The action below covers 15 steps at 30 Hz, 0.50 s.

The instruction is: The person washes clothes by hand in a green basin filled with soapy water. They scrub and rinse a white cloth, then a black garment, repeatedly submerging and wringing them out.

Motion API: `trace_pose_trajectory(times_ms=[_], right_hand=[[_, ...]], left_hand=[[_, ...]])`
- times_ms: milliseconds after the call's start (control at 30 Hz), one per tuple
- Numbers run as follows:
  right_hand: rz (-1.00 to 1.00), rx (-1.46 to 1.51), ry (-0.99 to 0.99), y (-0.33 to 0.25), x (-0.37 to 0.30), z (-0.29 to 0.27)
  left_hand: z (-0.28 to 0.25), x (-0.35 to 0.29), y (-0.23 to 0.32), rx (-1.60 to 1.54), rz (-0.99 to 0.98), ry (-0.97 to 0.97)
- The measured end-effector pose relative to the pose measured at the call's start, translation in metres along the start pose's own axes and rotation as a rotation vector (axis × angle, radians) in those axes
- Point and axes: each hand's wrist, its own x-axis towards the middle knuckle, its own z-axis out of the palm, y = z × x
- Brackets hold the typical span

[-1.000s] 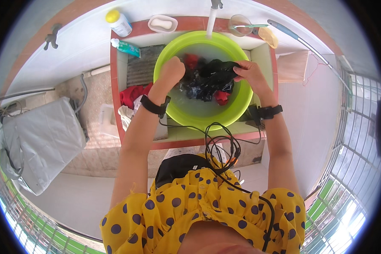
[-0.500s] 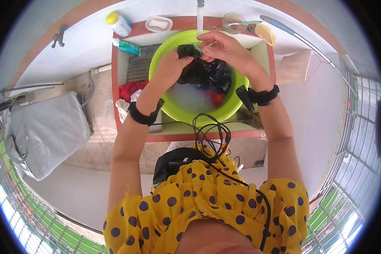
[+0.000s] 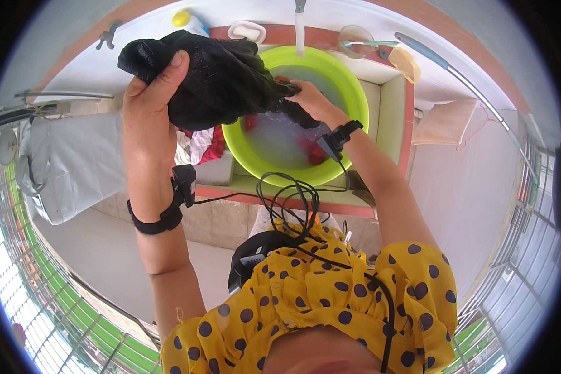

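Spanning left fingers (image 3: pixel 173 70) to right fingers (image 3: pixel 303 92): black cloth (image 3: pixel 221 78), clamped by both.

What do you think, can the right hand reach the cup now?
Probably yes: the way over the basin from the right hand to the cup looks free, though it seems to hold the black cloth.

Cloth (image 3: pixel 316 154) in basin (image 3: pixel 246 160), basin in sink (image 3: pixel 409 118); soap dish (image 3: pixel 233 31) left of tap (image 3: pixel 300 34), cup (image 3: pixel 354 32) right; bag (image 3: pixel 84 165) far left.

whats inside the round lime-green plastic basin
Cloudy greyish water and patches of wet red cloth show inside the basin. The wet black cloth and right hand cover part; the bottom is hidden.
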Motion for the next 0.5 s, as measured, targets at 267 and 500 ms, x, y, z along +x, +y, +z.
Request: trace_pose_trajectory(times_ms=[267, 500], right_hand=[[-0.088, -0.193, 0.027, -0.142, -0.063, -0.028], [-0.329, -0.047, 0.166, -0.208, -0.093, -0.01]], left_hand=[[-0.05, 0.014, -0.153, 0.485, -0.046, -0.038], [-0.042, 0.021, -0.183, 0.436, -0.586, -0.216]])
